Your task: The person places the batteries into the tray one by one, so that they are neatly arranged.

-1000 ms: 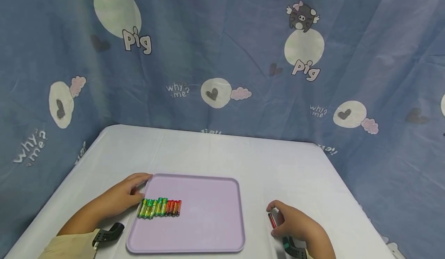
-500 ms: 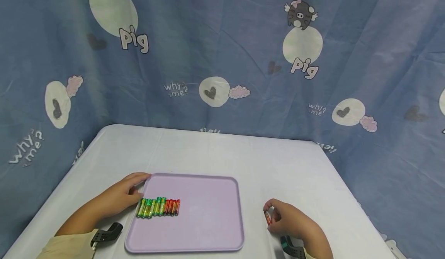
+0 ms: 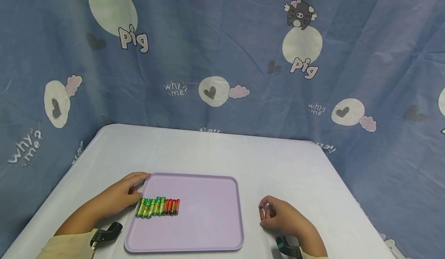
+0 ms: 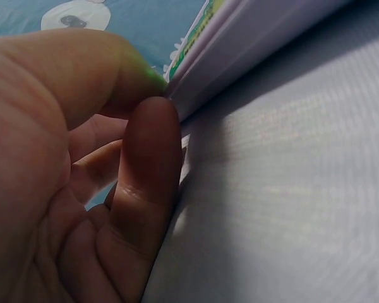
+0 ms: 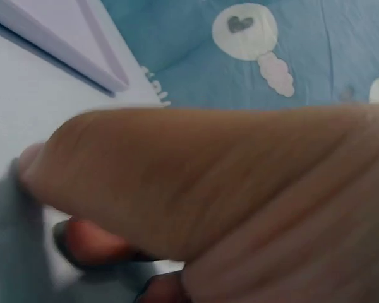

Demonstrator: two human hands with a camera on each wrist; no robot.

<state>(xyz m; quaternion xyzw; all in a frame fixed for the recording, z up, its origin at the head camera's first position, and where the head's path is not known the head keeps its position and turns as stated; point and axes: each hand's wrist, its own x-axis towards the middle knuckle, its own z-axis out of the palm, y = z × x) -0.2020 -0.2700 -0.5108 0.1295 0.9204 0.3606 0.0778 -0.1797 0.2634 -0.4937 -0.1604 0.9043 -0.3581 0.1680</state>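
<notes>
My left hand (image 3: 121,194) rests at the left edge of a lilac tray (image 3: 208,228); its thumb and fingertips touch the rim, as the left wrist view also shows. On the tray's left part lies a row of small batteries side by side: several green ones (image 3: 151,207), then several red ones (image 3: 172,207) to their right. Right of the tray, my right hand (image 3: 286,217) pinches one red battery (image 3: 262,213) between thumb and fingertips, low over the table. In the right wrist view, the thumb (image 5: 132,170) covers most of the grip.
A white cloth (image 3: 222,151) covers the table. Behind it hangs a blue curtain (image 3: 243,50) with pig prints. Dark straps (image 3: 106,234) sit on both wrists. The tray's corner (image 5: 110,79) shows beyond the right hand.
My right hand has moved left toward the tray with the red battery, which now stands more upright in view. My left hand, the tray and the battery row keep their places.
</notes>
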